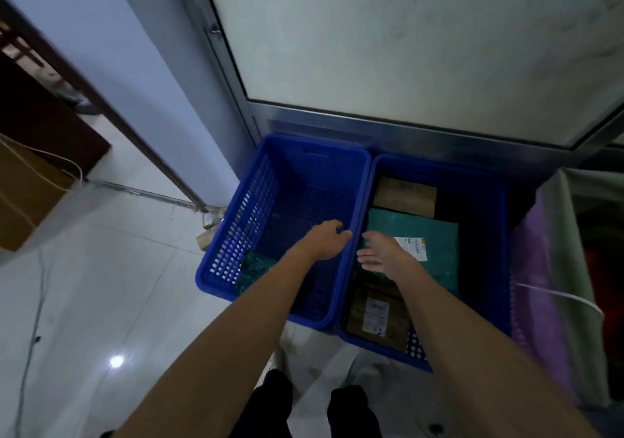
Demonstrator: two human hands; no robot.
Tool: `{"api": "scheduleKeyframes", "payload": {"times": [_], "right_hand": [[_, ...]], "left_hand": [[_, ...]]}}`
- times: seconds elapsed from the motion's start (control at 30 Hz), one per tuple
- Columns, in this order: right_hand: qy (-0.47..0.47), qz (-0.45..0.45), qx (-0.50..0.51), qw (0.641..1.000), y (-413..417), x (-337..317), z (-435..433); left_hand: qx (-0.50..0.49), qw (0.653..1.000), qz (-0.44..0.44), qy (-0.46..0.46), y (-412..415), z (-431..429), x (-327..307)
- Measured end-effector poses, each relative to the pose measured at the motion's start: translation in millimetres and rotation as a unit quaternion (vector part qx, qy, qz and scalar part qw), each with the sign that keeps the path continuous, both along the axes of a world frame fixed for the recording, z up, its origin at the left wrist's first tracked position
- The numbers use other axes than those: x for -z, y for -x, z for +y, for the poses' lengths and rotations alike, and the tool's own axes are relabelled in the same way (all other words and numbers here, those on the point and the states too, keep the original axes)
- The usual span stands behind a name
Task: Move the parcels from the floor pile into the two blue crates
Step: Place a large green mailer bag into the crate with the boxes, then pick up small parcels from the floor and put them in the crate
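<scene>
We note right hand [385, 257] fingers spread, released, just above teal mailer [437, 235] lying flat in right crate [504, 262]. Left hand [324, 240] fingers curled beside left crate [243, 235] inner rim; grip cannot be told. Floor pile out of view.

Floor [101, 285]: glossy white tile, one bright lamp reflection [116, 360] lower left. Pale lilac wall [141, 76] at left-centre, with a dark wooden door frame [101, 100] running beside it. Ahead: large frosted panel [405, 32] in a brushed metal frame [371, 127]. Far left: cardboard box [23, 198], white cable [50, 157] draped over it. Thin grey cable [37, 302] lies across the tiles.
</scene>
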State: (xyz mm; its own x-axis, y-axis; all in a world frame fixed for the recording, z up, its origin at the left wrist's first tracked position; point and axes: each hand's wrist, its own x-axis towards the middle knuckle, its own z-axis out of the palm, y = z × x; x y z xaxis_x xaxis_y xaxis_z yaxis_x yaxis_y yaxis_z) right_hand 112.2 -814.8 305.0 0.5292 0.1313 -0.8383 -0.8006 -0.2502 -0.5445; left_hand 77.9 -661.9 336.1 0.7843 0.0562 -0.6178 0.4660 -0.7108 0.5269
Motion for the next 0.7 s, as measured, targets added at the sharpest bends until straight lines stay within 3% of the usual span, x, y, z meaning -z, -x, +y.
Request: {"api": "scheduleKeyframes", "payload": {"times": [0.33,0.7], "right_hand": [[0.047,-0.060,-0.116,0.990,37,-36,104],[0.098,-0.076,-0.128,0.984,107,-31,258]], "left_hand": [[-0.070,0.996,-0.043,-0.027,52,122,-21],[-0.083,0.995,-0.056,0.004,119,308,-10]]}}
